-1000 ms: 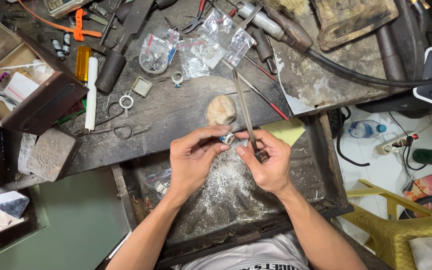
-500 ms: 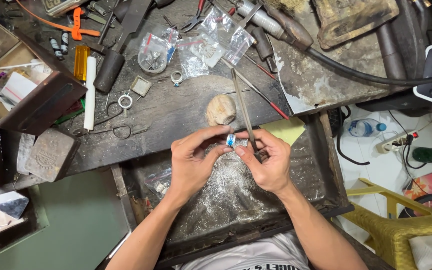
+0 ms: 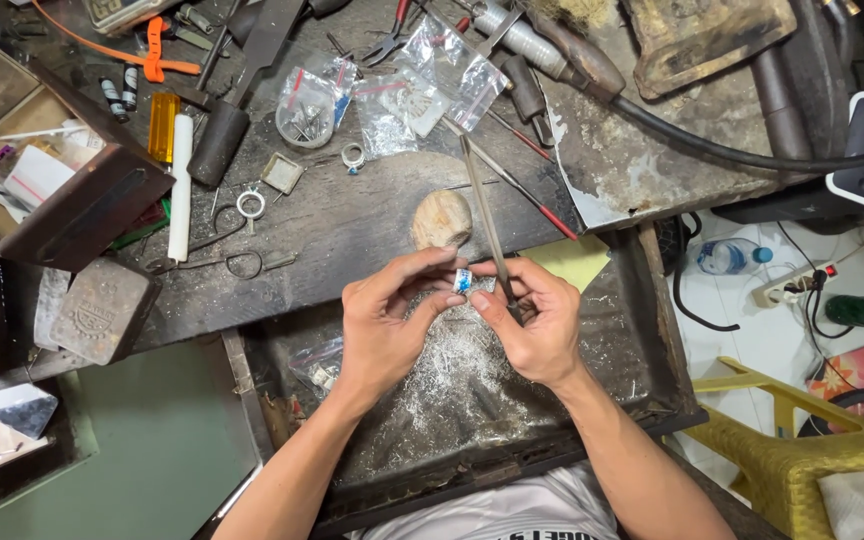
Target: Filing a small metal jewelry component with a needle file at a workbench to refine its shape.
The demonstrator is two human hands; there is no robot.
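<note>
My left hand [image 3: 387, 325] and my right hand [image 3: 532, 320] meet over an open drawer [image 3: 652, 330] lined with silver filings. Between the fingertips of both hands sits a small silver ring with a blue stone [image 3: 462, 281]. My right hand also grips a long thin metal file [image 3: 482, 215] that points up and away over the bench. A rounded tan wooden bench peg [image 3: 441, 218] juts out just beyond my fingers.
The dark worn workbench [image 3: 352, 215] carries clear plastic bags [image 3: 407, 85], loose rings [image 3: 251, 204], pliers [image 3: 387, 40], a white stick [image 3: 181, 185] and a metal block [image 3: 102, 310]. An open box [image 3: 62, 200] stands left. A yellow plastic chair [image 3: 802, 445] and water bottle [image 3: 727, 257] are on the floor right.
The ring between my fingers has been turned a little and the file has tilted slightly. Both hands stay over the drawer in much the same spot.
</note>
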